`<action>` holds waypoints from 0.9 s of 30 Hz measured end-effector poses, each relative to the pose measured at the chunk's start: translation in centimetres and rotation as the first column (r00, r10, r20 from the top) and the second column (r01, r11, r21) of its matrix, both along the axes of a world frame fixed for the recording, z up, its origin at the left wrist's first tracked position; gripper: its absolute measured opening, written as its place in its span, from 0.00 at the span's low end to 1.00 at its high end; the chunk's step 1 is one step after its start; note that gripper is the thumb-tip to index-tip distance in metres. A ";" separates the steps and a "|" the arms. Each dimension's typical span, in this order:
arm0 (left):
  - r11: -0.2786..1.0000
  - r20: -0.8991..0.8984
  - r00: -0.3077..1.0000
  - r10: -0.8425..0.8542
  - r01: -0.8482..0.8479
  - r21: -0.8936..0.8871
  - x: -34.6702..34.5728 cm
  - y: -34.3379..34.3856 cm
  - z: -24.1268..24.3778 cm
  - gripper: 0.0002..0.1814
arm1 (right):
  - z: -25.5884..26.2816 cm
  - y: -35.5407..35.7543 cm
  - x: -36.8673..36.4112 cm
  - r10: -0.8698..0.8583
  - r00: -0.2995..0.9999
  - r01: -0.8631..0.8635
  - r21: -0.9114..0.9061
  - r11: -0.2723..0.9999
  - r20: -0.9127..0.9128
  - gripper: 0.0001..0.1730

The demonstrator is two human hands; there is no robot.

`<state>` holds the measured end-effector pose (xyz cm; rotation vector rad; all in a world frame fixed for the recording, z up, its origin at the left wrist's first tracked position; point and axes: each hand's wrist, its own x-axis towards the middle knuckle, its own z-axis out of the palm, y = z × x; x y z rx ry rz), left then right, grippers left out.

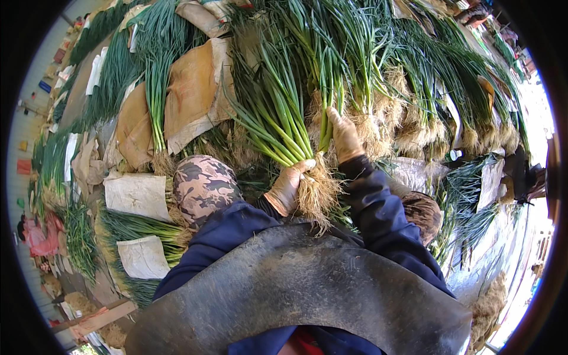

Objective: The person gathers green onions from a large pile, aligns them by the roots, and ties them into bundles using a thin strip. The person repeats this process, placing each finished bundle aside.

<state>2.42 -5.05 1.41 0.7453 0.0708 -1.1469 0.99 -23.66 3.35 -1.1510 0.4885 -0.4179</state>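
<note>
My left hand (290,183), in a soiled pale glove, grips a bunch of green onions (284,133) by its lower stalks. The leaves fan away from me, while the tangled, straw-coloured roots (317,195) hang beside the hand towards my lap. Also gloved, my right hand (344,135) pinches a few upright green onion stalks (326,133) just right of the bunch. Their lower ends meet the same root mass; whether they are separate from the bunch cannot be told. Beyond both hands lie more green onions (361,75) with roots facing me.
A dark apron (301,284) covers my lap between knees in camouflage cloth (206,188). Brown sacking (193,84) and white sheets (135,195) lie among onion bundles at left. More rooted bundles (421,128) line the right. A wooden board (102,317) is at lower left.
</note>
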 end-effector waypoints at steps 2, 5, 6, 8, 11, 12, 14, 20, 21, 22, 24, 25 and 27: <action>0.999 0.023 0.999 0.040 -0.040 -0.015 -0.1 -0.3 -0.1 0.16 | -1.4 2.1 -2.1 -0.069 0.997 0.065 -0.204 0.977 -0.015 0.20; 0.998 0.058 0.997 0.058 -0.058 0.001 0.3 -0.5 -1.8 0.15 | -6.6 5.6 -5.9 -0.150 0.985 0.119 -0.291 0.949 -0.085 0.18; 0.999 0.051 0.997 0.055 -0.054 -0.006 0.4 -0.6 -2.5 0.14 | -5.9 6.9 -7.7 -0.071 0.995 0.059 -0.169 0.984 -0.067 0.16; 0.993 0.173 0.981 0.081 -0.094 0.069 0.2 -0.6 -2.3 0.13 | -5.6 7.0 -10.6 0.178 0.953 -0.256 -0.340 0.905 -0.244 0.15; 0.984 0.232 0.967 0.104 -0.133 0.116 1.8 0.1 -4.2 0.13 | -2.1 7.1 -13.0 0.136 0.438 -0.851 -0.459 -0.255 -0.889 0.19; 0.996 0.144 0.988 0.062 -0.071 0.055 1.3 -0.7 -2.4 0.13 | -5.3 6.1 -16.2 0.230 0.359 -0.909 -0.395 -0.137 -0.905 0.20; 0.997 0.243 0.970 -0.008 -0.010 0.072 1.4 0.2 0.6 0.14 | -6.6 4.9 -19.0 0.159 0.274 -0.957 -0.285 -0.049 -0.948 0.23; 0.970 -0.074 0.967 -0.243 0.241 -0.038 -2.6 3.1 2.5 0.17 | -5.4 2.9 -10.7 0.302 0.950 -0.307 0.063 0.950 0.078 0.33; 0.960 -0.075 0.959 -0.272 0.265 -0.088 -2.6 3.8 -0.3 0.18 | -4.5 3.2 -9.1 0.328 0.927 -0.361 0.194 0.912 0.184 0.30; 0.972 -0.142 0.963 -0.231 0.224 -0.066 -3.2 3.9 1.0 0.18 | -3.9 3.6 -7.7 0.335 0.901 -0.416 0.328 0.848 0.276 0.26; 0.983 -0.242 0.953 -0.181 0.179 -0.032 -3.3 4.2 3.7 0.20 | -2.5 3.5 -7.6 0.311 0.918 -0.374 0.284 0.883 0.245 0.22; 0.970 -0.186 0.954 -0.236 0.222 -0.097 -2.0 5.6 2.2 0.21 | -1.7 3.9 -7.4 0.284 0.933 -0.326 0.187 0.927 0.219 0.21; 0.975 -0.137 0.976 -0.170 0.147 -0.167 -1.6 6.2 0.6 0.22 | -2.7 4.5 -8.3 0.239 0.970 -0.241 0.233 0.942 0.038 0.16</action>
